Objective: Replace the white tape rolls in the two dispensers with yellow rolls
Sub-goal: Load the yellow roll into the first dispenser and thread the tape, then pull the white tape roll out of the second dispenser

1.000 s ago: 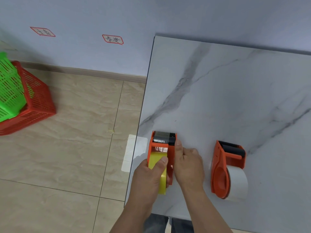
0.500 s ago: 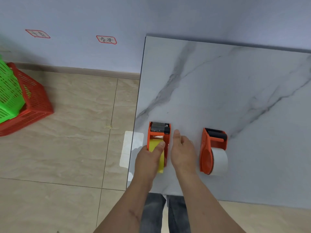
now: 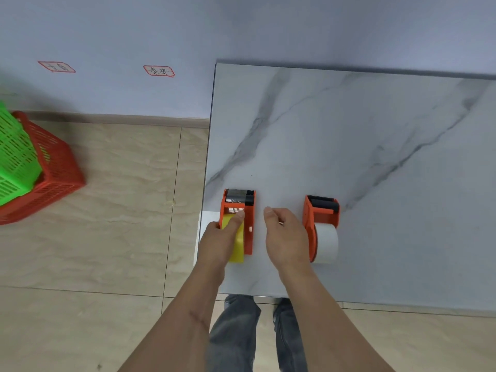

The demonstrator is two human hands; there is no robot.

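Observation:
Two orange tape dispensers stand near the front left of the marble table (image 3: 349, 146). The left dispenser (image 3: 248, 224) holds a yellow roll (image 3: 237, 249). My left hand (image 3: 220, 242) grips that dispenser, thumb lying across the yellow roll. The right dispenser (image 3: 318, 216) holds a white roll (image 3: 326, 244). My right hand (image 3: 287, 234) hovers between the two dispensers, fingers loosely curled, holding nothing, its outer edge close to the right dispenser.
A red basket (image 3: 57, 173) with a green basket (image 3: 14, 157) nested in it sits on the tiled floor at the far left. Two red-edged labels (image 3: 159, 71) are stuck on the wall. The table's left edge runs just beside the left dispenser.
My right hand has come off the left dispenser and moved right toward the white-roll dispenser. My left hand stays on the yellow-roll dispenser. The view has pulled back.

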